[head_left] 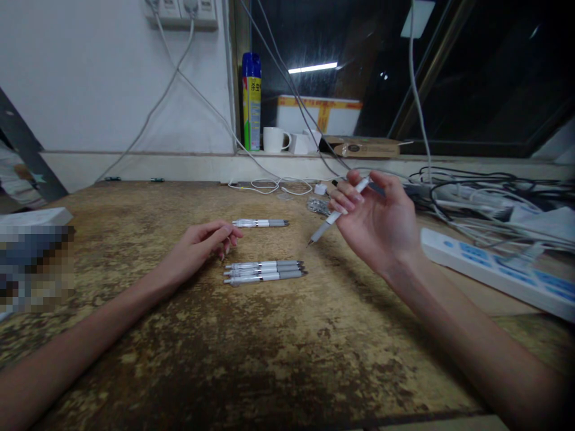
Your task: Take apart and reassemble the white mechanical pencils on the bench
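Note:
My right hand (pixel 375 218) is raised above the table, its fingers closed around a white and grey pen (pixel 333 216) that slants with its tip down to the left. My left hand (pixel 209 242) rests on the tabletop with loosely curled, slightly parted fingers. Its fingertips are at the clear end of a single pen (pixel 265 223) lying flat, and no grip on that pen shows. Nearer to me, several similar pens (pixel 269 272) lie side by side, with grey ends and tips to the right.
Worn wooden table (pixel 233 353); white power strip (pixel 494 266) and tangled cables (pixel 476 191) at the right; small clear packet (pixel 318 206) behind the pens. White cup (pixel 275 140), spray can (pixel 252 102) and cardboard box (pixel 371 148) on the sill. Blurred object (pixel 33 263) at the left edge.

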A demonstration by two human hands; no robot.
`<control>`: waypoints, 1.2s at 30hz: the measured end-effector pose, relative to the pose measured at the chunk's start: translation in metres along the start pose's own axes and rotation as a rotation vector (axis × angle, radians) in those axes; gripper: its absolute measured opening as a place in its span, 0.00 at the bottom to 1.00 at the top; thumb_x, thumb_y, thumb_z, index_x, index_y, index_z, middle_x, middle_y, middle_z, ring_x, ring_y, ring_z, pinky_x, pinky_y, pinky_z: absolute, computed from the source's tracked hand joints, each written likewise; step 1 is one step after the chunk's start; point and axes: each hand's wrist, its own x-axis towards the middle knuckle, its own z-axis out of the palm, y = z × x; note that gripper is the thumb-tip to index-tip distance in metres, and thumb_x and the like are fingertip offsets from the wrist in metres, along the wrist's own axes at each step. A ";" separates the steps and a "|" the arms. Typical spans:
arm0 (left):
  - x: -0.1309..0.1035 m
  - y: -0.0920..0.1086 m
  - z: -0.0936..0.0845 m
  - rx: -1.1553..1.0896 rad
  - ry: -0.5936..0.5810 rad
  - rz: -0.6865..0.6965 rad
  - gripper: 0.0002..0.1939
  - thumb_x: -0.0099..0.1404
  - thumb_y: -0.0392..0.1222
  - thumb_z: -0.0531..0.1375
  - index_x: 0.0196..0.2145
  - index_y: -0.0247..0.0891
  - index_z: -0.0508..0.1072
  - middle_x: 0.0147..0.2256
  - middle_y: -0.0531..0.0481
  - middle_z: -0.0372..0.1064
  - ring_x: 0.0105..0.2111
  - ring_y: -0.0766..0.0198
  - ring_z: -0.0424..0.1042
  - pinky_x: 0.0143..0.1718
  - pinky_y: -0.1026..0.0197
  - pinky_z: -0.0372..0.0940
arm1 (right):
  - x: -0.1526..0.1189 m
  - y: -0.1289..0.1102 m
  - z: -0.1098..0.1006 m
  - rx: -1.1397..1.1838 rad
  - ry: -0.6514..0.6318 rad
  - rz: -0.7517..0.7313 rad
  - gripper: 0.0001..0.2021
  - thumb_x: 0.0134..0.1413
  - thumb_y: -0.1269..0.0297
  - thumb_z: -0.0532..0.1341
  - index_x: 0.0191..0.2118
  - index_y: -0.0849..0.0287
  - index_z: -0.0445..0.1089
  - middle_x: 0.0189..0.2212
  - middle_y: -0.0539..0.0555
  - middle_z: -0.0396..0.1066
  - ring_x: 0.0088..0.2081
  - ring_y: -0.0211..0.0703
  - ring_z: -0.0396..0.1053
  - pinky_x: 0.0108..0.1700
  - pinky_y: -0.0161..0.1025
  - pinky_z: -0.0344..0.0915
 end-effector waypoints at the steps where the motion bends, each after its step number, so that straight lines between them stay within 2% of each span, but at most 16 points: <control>1: 0.000 0.000 0.000 0.001 -0.001 -0.001 0.19 0.71 0.55 0.57 0.40 0.37 0.79 0.32 0.49 0.71 0.30 0.65 0.67 0.32 0.64 0.64 | 0.000 0.000 -0.001 -0.015 -0.003 -0.003 0.08 0.63 0.60 0.56 0.31 0.53 0.64 0.22 0.46 0.46 0.24 0.40 0.49 0.30 0.38 0.59; 8: 0.000 0.001 0.000 0.013 -0.014 0.009 0.19 0.71 0.55 0.57 0.40 0.36 0.79 0.33 0.49 0.71 0.30 0.64 0.67 0.33 0.63 0.64 | 0.001 0.003 -0.006 -0.149 -0.020 -0.031 0.12 0.63 0.53 0.56 0.31 0.52 0.64 0.22 0.46 0.46 0.24 0.41 0.51 0.32 0.40 0.60; 28: 0.000 -0.002 0.000 -0.025 -0.030 0.006 0.17 0.72 0.53 0.57 0.41 0.38 0.79 0.32 0.50 0.71 0.30 0.65 0.67 0.33 0.63 0.63 | 0.000 0.001 -0.003 -0.004 -0.013 0.019 0.09 0.63 0.59 0.55 0.32 0.53 0.64 0.22 0.46 0.45 0.23 0.39 0.49 0.30 0.38 0.59; 34: 0.001 -0.001 0.000 -0.026 -0.029 0.002 0.17 0.72 0.53 0.57 0.41 0.38 0.79 0.33 0.49 0.71 0.30 0.65 0.67 0.33 0.63 0.63 | -0.002 -0.002 0.001 0.056 -0.026 -0.006 0.10 0.64 0.56 0.55 0.31 0.53 0.62 0.23 0.46 0.47 0.24 0.40 0.51 0.31 0.38 0.61; 36: 0.000 0.001 0.001 -0.023 -0.026 0.006 0.17 0.72 0.53 0.57 0.41 0.37 0.79 0.32 0.49 0.71 0.30 0.65 0.67 0.33 0.63 0.63 | -0.002 -0.002 0.002 0.069 -0.034 -0.024 0.09 0.63 0.59 0.55 0.32 0.54 0.61 0.23 0.47 0.48 0.25 0.39 0.52 0.32 0.38 0.61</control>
